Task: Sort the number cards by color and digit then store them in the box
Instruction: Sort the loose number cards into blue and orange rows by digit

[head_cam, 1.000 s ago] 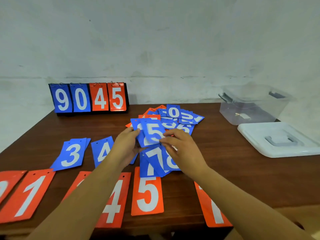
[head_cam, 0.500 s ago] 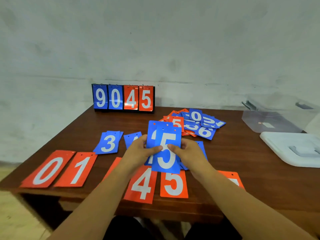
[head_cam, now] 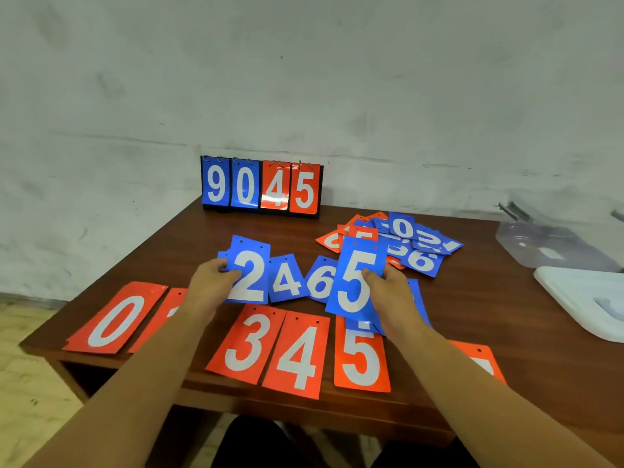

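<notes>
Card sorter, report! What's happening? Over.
Left hand grips blue 2 card. Right hand grips blue 5 card. Loose pile behind; box open.

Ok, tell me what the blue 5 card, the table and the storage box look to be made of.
Blue 5 card: probably thin plastic or laminated sheet, smooth; it is flat though held by one edge and has punched holes. Table: wood or wood-look laminate, low sheen; reddish-brown grain streaks. Storage box: clear plastic; the tabletop shows through its wall.
</notes>
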Demonstrator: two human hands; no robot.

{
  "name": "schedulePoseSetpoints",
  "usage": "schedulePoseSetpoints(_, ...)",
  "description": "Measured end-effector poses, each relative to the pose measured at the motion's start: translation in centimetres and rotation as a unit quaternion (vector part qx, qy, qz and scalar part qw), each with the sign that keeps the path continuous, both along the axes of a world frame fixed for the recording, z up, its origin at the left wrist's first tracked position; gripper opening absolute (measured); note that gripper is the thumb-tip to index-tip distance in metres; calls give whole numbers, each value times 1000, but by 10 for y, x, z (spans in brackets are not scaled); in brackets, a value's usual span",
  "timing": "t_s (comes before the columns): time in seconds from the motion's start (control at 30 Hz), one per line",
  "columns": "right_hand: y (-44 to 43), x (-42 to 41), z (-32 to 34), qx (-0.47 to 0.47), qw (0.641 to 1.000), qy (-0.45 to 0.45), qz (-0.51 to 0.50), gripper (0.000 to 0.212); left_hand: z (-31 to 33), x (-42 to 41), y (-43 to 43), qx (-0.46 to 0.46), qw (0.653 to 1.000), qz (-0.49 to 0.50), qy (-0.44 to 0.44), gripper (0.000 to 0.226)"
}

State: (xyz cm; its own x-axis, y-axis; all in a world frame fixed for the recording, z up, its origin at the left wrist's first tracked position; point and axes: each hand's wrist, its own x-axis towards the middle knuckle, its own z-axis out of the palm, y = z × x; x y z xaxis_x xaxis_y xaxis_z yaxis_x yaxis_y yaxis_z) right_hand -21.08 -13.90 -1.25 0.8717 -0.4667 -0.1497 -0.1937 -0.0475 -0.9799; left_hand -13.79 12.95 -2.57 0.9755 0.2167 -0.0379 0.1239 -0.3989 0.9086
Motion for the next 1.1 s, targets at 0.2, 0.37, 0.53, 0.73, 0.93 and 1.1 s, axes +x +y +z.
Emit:
schedulePoseSetpoints(0.2, 49, 34, 0, 50, 997, -7, 64, 12, 3, 33, 20, -5, 999, 33, -7, 27)
schedulePoseSetpoints(0.37, 73, 58, -1, 41, 996, -6, 81, 7, 9, 69, 66, 20, 997, 76, 17, 32)
schedulePoseSetpoints(0.53, 93, 76, -6, 14, 994, -14, 106, 10, 2, 88, 92, 119, 990, 75, 0, 35)
schedulePoseSetpoints(0.73, 121, 83, -6, 31, 986, 18, 161, 18, -11, 92, 107, 272, 961, 47, 8, 40)
schedulePoseSetpoints(0.93, 131, 75, -1, 19, 982, 22, 187, 19, 2, 67, 88, 251, 965, 56, -58, 27)
schedulePoseSetpoints(1.1, 131, 63, 3, 11, 983, 1, 181, 15, 22, 9, 31, -83, 985, -150, -2, 27)
